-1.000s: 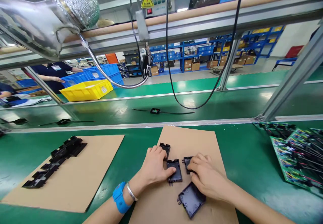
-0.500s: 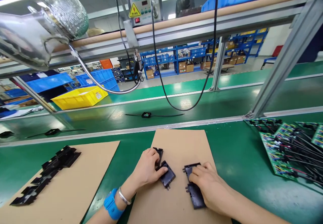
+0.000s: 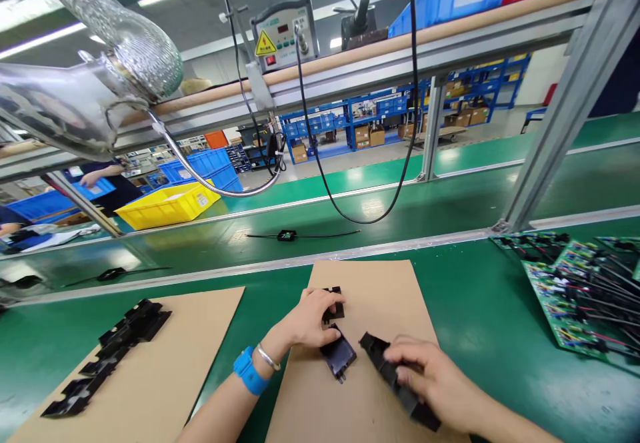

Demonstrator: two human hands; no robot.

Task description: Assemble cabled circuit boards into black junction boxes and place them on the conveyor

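My left hand rests over two black plastic housings on the middle cardboard sheet. Its fingers touch the upper housing, and the thumb lies on the lower housing, which has small prongs at its bottom end. To the right, my right hand grips black housing pieces between thumb and fingers. They form a long tilted strip that slants down to the right; its lower part is partly covered by the hand.
Several black parts lie in a row on the left cardboard. Green circuit boards with black wires are piled at the right. A yellow bin stands beyond the bench edge. A black cable hangs ahead.
The pieces under my right hand have tilted up on their side in its grip. My left hand and the upper housing have shifted slightly right, and that housing is straighter. The camera view has shifted.
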